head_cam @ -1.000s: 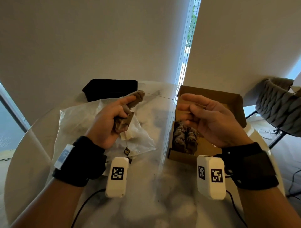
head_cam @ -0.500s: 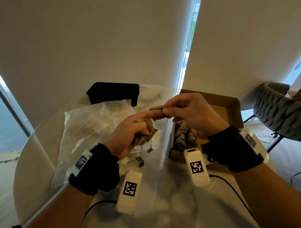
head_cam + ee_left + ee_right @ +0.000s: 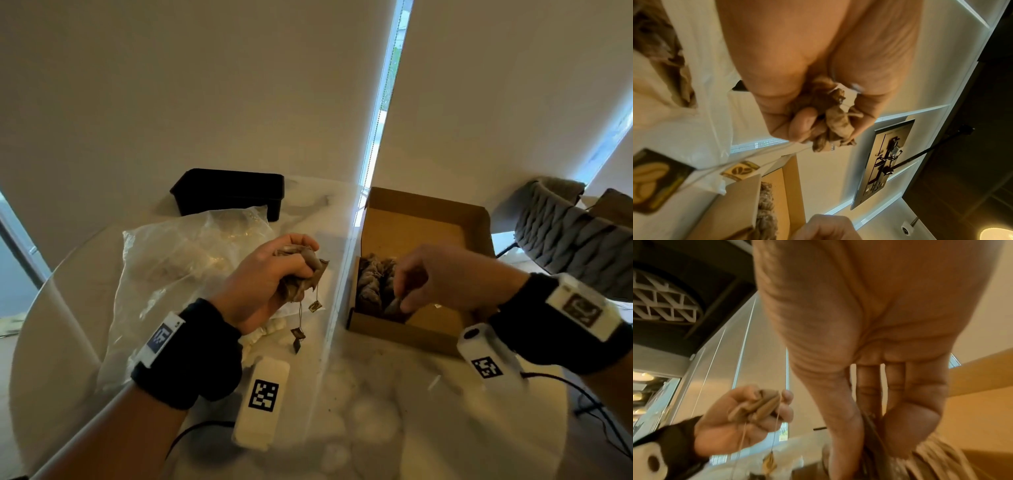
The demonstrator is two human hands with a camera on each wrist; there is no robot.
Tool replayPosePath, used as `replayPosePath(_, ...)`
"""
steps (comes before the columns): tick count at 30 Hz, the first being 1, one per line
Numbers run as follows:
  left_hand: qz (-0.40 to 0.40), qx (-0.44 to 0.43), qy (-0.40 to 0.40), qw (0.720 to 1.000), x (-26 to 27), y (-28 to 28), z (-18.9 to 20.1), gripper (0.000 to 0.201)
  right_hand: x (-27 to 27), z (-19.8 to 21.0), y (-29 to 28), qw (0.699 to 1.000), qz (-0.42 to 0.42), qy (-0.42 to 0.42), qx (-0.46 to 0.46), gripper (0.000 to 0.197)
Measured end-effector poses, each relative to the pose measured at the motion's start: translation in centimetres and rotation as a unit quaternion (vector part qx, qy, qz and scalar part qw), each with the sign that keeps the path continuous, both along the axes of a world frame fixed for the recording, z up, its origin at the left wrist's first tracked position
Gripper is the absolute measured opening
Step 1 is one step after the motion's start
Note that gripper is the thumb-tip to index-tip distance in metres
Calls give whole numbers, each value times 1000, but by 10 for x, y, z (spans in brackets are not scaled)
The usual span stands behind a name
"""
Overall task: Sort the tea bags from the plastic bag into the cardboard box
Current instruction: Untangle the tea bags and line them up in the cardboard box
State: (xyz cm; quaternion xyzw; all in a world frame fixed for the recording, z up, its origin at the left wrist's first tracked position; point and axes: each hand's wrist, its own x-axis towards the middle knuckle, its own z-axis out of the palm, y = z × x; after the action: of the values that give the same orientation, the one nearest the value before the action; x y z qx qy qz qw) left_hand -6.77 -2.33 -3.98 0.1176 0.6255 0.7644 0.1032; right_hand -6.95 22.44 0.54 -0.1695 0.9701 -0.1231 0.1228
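My left hand (image 3: pixel 298 263) grips a bunch of brown tea bags (image 3: pixel 301 277) above the clear plastic bag (image 3: pixel 171 260); their strings and tags (image 3: pixel 297 334) hang below it. In the left wrist view the fingers curl round the crumpled tea bags (image 3: pixel 836 120). My right hand (image 3: pixel 399 299) reaches into the open cardboard box (image 3: pixel 421 222) and pinches one tea bag (image 3: pixel 392 305) at the near end of a row of tea bags (image 3: pixel 371 281) along the box's left side. In the right wrist view, thumb and fingers close on that tea bag (image 3: pixel 872 431).
A black container (image 3: pixel 233 188) stands behind the plastic bag on the round marble table (image 3: pixel 376 411). A grey woven chair (image 3: pixel 575 233) is off the table's right side. A cable (image 3: pixel 565 387) trails from my right wrist.
My right hand took a tea bag from the bunch in my left hand and carried it down into the box. The left hand stayed over the plastic bag with its bunch.
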Motion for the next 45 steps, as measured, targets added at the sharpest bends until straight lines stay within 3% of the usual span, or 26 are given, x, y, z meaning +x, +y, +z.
replayPosePath(7, 13, -9, -11, 1000, 1, -1, 0, 26, -8, -24, -14, 998, 8, 55, 32, 16)
replayPosePath(12, 10, -10, -4, 1000, 0, -2, 0, 27, -3, -17, 6, 989, -56, 101, -93, 18)
replayPosePath(15, 12, -2, -9, 1000, -2, -3, 0, 26, 8, -18, 20, 991, -66, 21, -114, 11)
replayPosePath(18, 17, 3, -13, 1000, -3, -3, 0, 24, 12, -29, 23, 998, 23, -62, -6, 30)
replayPosePath(23, 24, -21, -14, 999, -3, -3, -3, 19, 8, -36, 15, 995, 61, -80, -8, 45)
replayPosePath(27, 11, -46, -7, 999, -3, -3, -5, 16, 7, -12, 11, 993, 54, -106, 6, 38)
replayPosePath(32, -9, -64, 18, 998, -1, -2, -7, 15, 3, 25, -26, 991, 40, 9, -127, 19)
replayPosePath(38, 13, -101, 50, 993, -2, -7, -11, 53, -2, 12, -78, 976, 46, 5, -214, 20)
replayPosePath(45, 11, -135, 93, 986, -1, -10, -8, 39, -9, 3, -75, 945, 25, -3, -325, 7)
